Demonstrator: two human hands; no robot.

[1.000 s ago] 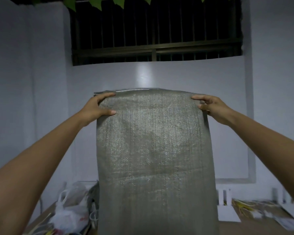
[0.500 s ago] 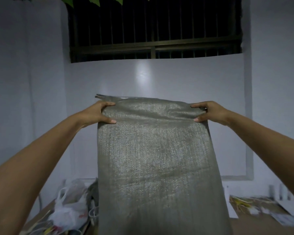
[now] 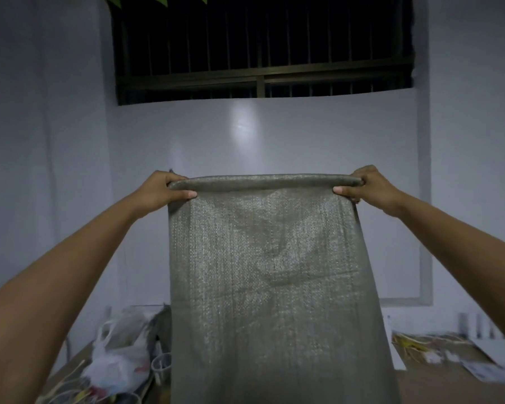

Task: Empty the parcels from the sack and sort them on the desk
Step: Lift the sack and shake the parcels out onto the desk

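A grey-green woven sack (image 3: 271, 287) hangs upright in front of me, filling the middle of the view down to the bottom edge. Its top edge is rolled over into a narrow fold. My left hand (image 3: 164, 189) grips the top left corner, thumb on the near side and fingers curled over the roll. My right hand (image 3: 365, 186) grips the top right corner the same way. The sack hangs flat and hides the desk behind it. No parcels show.
A white plastic bag (image 3: 120, 365) and clutter lie on the desk at the lower left. Papers and flat packets (image 3: 438, 351) lie at the lower right on the brown desk (image 3: 449, 389). A white wall and a barred window (image 3: 263, 45) are ahead.
Both hands have folded the sack's top edge over into a roll and dropped slightly lower in the view. The camera has tilted up a little.
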